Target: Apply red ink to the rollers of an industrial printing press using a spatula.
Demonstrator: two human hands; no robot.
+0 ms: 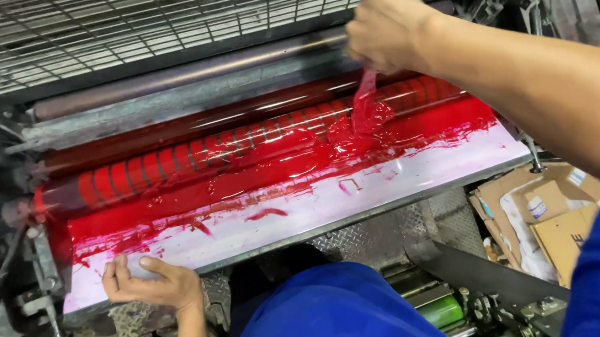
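Gripping a red-smeared spatula, the right hand dips it into red ink by the roller; the left hand rests on the tray edge, fingers loosely curled.

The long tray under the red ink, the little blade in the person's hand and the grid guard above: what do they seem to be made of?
The tray looks like smooth sheet metal: pale, glossy, reflecting light where bare. The blade in the right hand is ink-coated; thin and flat, possibly metal or plastic, hard to tell. The grid guard looks like welded steel wire, grey and dull.
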